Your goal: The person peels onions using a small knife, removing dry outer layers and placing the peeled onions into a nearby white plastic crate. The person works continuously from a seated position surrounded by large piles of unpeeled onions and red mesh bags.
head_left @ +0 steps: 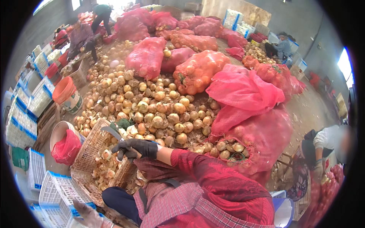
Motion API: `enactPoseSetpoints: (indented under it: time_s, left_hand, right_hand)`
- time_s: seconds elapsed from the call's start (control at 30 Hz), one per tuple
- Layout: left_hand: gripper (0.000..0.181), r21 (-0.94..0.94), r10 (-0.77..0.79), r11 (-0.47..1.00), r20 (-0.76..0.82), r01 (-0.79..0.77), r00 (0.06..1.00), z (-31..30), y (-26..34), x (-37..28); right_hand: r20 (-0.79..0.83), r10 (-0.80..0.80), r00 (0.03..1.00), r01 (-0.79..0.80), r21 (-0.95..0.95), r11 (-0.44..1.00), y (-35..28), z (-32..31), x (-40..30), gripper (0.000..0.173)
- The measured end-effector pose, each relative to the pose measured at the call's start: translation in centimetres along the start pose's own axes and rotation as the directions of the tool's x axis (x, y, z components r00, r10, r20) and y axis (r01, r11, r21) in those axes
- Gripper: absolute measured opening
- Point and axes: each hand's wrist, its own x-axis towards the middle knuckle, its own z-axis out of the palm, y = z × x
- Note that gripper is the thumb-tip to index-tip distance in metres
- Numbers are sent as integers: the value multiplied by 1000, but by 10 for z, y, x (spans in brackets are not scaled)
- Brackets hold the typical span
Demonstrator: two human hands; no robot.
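My right hand [138, 148], in a dark glove, grips a knife [112, 133] whose curved metal blade points to the upper left. It hangs above a tan plastic crate [85, 161] holding onion skins and peelings [105, 168]. My left hand [89, 214], in a pale soiled glove, is low in the picture beside a white lattice basket [54, 188] with blue edging. Its fingers are spread and nothing shows in them. Beyond the crate a wide heap of unpeeled onions [156, 121] covers the floor.
Beside the crate stands a white bucket [61, 132] with red mesh in it, and farther off an orange bucket [64, 88]. An open red mesh sack [265, 136] spills onions at right. Fuller sacks [202, 69] lie behind. Several other people are around, one person [328, 142] at right.
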Motion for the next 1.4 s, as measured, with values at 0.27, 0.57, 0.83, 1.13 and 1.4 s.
enactPoseSetpoints:
  time_s: [0.27,0.57,0.83,1.13,1.4]
  left_hand:
    - [59,924,-263,142,-311,355,913,-132,-70,135]
    - [24,719,-362,-532,-671,447,647,-170,-136,106]
    - [42,449,-468,-873,-663,-191,583,-207,-127,105]
    - [49,265,-599,-760,-641,-594,481,-209,-123,80]
    - [29,511,-602,-702,-798,-496,31,-272,-124,1]
  right_hand:
    - [-139,-121,983,101,-146,984,-12,25,-35,36]
    - [-394,-293,871,244,-169,955,-10,63,-86,30]
    - [-452,-298,841,280,-106,954,-9,54,-91,30]
    - [-461,-270,845,274,-59,960,-6,62,-84,28]
    - [-344,-286,894,268,-101,958,-4,44,-87,37]
